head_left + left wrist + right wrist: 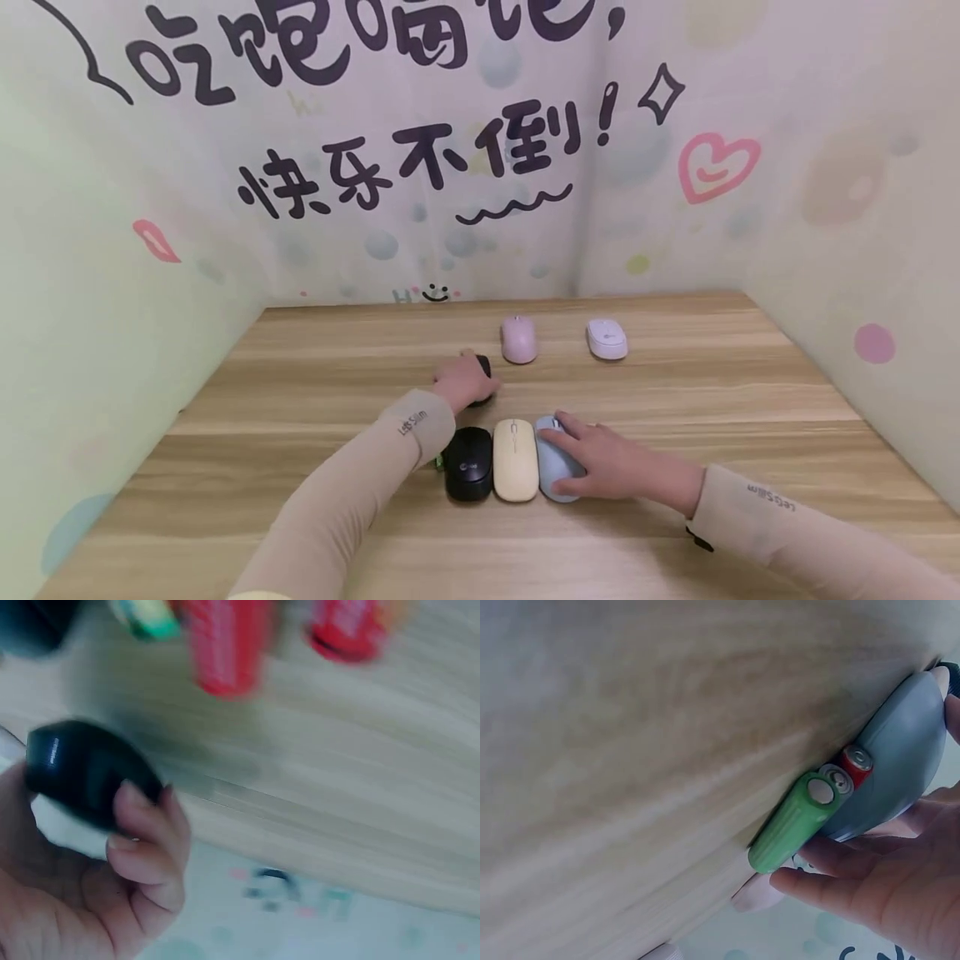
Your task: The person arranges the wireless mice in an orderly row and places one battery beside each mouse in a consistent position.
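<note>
My left hand [463, 381] grips a black mouse [86, 772], and in the left wrist view the fingers curl against its side. On the wooden table, a black mouse [468, 467], a cream mouse [515, 461] and a light blue mouse [557, 467] lie side by side. My right hand [607, 460] rests over the light blue one, fingers spread toward its far end and thumb at its near end. Beside that mouse, the right wrist view has a green battery [791, 825] and a red battery [857, 763], hidden from the head view.
Farther back sit a pink mouse [519, 340] and a white mouse [607, 339]. The left wrist view has two blurred red cylinders, one a red cylinder [223, 649]. A small green item [439, 461] shows beside my left sleeve. A printed wall cloth [420, 258] stands behind the table.
</note>
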The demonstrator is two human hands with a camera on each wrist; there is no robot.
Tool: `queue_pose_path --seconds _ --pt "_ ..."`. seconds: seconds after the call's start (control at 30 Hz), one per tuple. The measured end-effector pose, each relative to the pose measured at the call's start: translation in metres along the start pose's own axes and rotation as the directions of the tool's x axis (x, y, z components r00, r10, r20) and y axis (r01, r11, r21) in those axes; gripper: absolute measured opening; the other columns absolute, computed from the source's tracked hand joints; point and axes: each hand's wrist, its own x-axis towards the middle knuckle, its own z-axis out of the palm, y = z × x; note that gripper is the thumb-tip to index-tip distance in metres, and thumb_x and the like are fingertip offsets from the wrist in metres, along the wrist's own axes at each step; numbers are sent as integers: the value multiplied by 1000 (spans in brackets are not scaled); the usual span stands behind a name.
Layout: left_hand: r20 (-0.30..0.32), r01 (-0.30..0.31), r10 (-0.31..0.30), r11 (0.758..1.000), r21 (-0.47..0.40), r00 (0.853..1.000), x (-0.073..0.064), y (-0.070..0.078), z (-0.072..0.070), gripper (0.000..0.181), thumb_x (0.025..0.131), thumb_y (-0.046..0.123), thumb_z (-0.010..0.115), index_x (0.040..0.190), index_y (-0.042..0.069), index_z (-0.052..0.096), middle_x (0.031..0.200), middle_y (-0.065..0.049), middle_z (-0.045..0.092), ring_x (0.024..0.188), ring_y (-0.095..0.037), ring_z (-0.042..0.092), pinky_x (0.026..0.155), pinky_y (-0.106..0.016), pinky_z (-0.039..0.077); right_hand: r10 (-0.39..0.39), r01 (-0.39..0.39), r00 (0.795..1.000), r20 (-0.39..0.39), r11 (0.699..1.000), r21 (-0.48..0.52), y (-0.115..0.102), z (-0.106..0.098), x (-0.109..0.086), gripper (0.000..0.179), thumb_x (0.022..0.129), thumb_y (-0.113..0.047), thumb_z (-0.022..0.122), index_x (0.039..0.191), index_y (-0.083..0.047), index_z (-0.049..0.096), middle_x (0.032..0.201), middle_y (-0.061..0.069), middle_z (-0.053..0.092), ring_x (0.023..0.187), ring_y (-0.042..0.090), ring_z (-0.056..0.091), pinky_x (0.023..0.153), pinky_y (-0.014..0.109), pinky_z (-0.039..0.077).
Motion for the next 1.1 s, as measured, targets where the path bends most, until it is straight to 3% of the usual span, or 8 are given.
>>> queue_pose_path --seconds 0.13,0.2,0.37,0.73,0.9,1.1 --pt "-125 30 -50 987 -157 991 23 -32 -7 70 85 43 56 128 -7 34 107 -28 57 92 -35 59 74 -45 50 13 -13 1000 -2 1000 7 -2 4 2 68 83 -46 61 136 -9 41 140 30 30 113 42 48 92 58 37" --pt "-168 56 -89 979 -194 982 36 -49 -7 67 85 41 57 125 -9 35 104 -28 57 92 -36 59 73 -44 51 18 -18 1000 0 1000 10 -3 6 3 68 83 -46 61 136 -9 41 141 29 30 113 44 47 92 56 38" --pt "-185 113 -162 962 -250 969 55 -75 -6 66 88 40 55 124 -10 33 106 -32 55 96 -38 58 75 -46 51 35 -36 999 20 999 31 -4 7 0 67 84 -45 61 137 -9 40 142 29 27 116 44 45 95 57 35" --pt "-227 32 -78 980 -198 971 66 -72 -6 60 86 42 55 116 -8 42 103 -30 56 93 -38 59 75 -47 51 30 -30 1000 -7 999 23 0 6 0 67 83 -43 62 137 -9 40 142 28 29 117 42 45 94 55 37" --pt "-246 26 -65 988 -155 967 75 -70 -4 61 86 44 55 116 -7 41 102 -29 56 90 -37 60 74 -46 51 19 -18 1000 -20 1000 18 0 4 0 67 83 -43 62 136 -9 40 140 29 31 113 44 47 91 54 39" --pt "-255 32 -76 984 -173 964 79 -69 -3 61 85 43 57 114 -7 40 100 -29 55 88 -38 61 73 -47 51 26 -26 1000 -17 999 22 0 3 -1 67 83 -43 62 136 -9 40 140 28 31 110 43 48 88 52 42"
